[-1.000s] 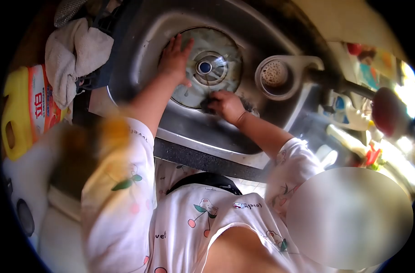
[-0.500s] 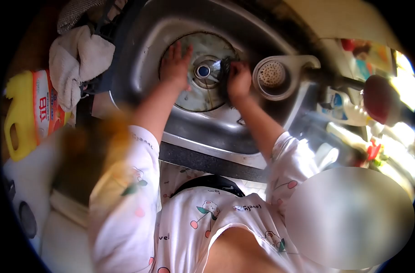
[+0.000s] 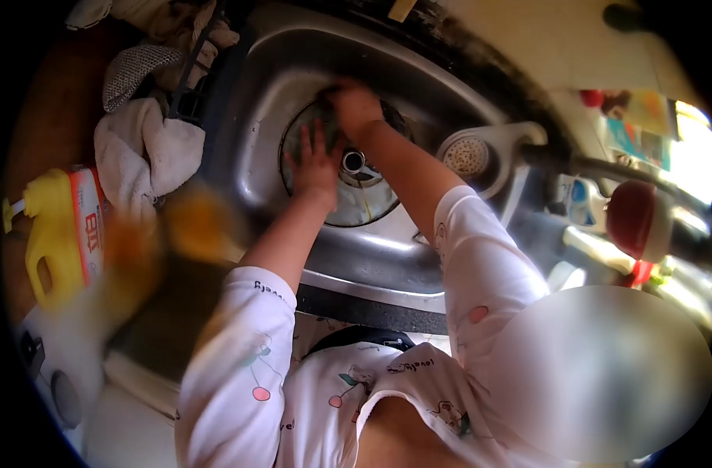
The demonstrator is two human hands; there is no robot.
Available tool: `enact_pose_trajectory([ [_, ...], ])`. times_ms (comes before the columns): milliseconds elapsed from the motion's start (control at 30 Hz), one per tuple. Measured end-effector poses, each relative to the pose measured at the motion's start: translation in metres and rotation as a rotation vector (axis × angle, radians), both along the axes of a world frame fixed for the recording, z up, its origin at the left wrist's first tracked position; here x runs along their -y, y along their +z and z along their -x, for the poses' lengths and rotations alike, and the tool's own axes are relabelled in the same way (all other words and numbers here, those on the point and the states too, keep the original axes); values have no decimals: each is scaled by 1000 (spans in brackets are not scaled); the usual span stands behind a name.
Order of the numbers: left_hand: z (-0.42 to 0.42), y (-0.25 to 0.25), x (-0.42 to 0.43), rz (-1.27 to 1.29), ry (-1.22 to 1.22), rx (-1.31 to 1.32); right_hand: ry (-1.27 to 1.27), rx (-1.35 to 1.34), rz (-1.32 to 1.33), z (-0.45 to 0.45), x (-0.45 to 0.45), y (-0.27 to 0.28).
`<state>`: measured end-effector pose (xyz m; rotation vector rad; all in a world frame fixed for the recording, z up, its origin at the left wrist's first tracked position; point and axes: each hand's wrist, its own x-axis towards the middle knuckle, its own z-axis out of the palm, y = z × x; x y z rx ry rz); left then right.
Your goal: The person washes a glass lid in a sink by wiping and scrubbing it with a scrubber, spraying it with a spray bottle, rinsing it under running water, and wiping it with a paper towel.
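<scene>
A round glass lid (image 3: 364, 204) with a dark rim and a central knob (image 3: 353, 161) lies in the metal sink (image 3: 407, 269). My left hand (image 3: 315, 168) is spread flat on the lid's left part, fingers apart. Across the lid's far edge reaches my right hand (image 3: 354, 108), its fingers bent around a dark scrubber, of which only a little shows at the fingertips. My right forearm covers the right part of the lid.
Right of the lid, a perforated strainer cup (image 3: 467, 157) sits at the sink's side. A yellow jug (image 3: 56, 242) and a whitish cloth (image 3: 149, 152) are at the left. A red-ended object (image 3: 633, 220) and bottles stand at the right.
My right hand has moved with the dark scrubber from the lid's near right edge, up its right side, to the far edge. My left hand has stayed spread on the lid. The view has shifted.
</scene>
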<state>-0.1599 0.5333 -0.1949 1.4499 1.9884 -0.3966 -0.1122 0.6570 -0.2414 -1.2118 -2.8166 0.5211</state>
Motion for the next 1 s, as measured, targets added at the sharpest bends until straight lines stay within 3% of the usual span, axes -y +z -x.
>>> enact_pose_trajectory([
  [267,1,-7,-5,19,47,33,-370,109,-91,-84,16,-14],
  [467,1,-3,-10,56,64,36,-489,147,-81,-112,52,-14],
  [567,-2,-2,-11,59,59,30,-688,156,299,-128,67,-5],
  [667,0,1,-11,76,57,24,-616,261,106,-144,99,-13],
  [733,2,1,-12,77,52,26,-507,192,37,-143,123,-3],
  [767,7,-4,-14,74,55,-17,-654,-4,98,-130,132,0],
  [833,15,-13,-14,71,67,-97,-522,-94,244,-108,141,0],
  [867,15,-10,-14,64,100,-73,-399,-106,186,-99,143,3],
  [1000,10,8,-15,21,203,-65,-335,-183,68,-79,138,10],
])
